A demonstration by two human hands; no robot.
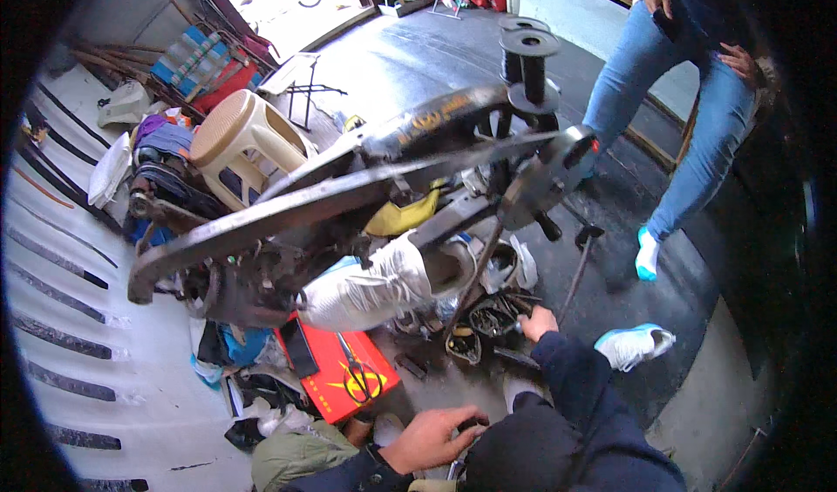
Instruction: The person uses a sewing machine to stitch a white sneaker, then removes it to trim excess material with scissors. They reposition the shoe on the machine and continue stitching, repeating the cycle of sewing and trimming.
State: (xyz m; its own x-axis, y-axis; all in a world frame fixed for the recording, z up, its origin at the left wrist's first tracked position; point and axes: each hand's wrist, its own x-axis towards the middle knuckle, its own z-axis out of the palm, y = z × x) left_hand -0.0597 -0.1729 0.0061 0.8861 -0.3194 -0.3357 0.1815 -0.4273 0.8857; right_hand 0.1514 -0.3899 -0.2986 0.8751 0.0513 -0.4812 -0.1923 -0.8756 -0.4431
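Left: beige plastic stool with round woven-look top [244, 143] on the floor. Next, worn black metal stitching machine [349, 190], long lever running diagonally across centre. Below it, flat red box with yellow print [377, 361]; black-handled metal scissors [357, 380] and thin black rectangular slab [301, 350] lie on top. White lace-up sneaker [375, 287] sits on the machine's narrow arm, opening right, toe left, above the box.

Left hand [429, 440] is low, beside the person's dark-clad leg, fingers curled; can't tell whether it grips anything. Right of the sneaker: small round tin [463, 346] among loose tools. Black flanged spools [530, 60] top the machine. Right hand [538, 322] is at the tools, fingers bent, grip hidden; can't tell if clamped.

Far right: second white sneaker with pale-blue trim [635, 346] on the floor, below another person in blue jeans [711, 156].
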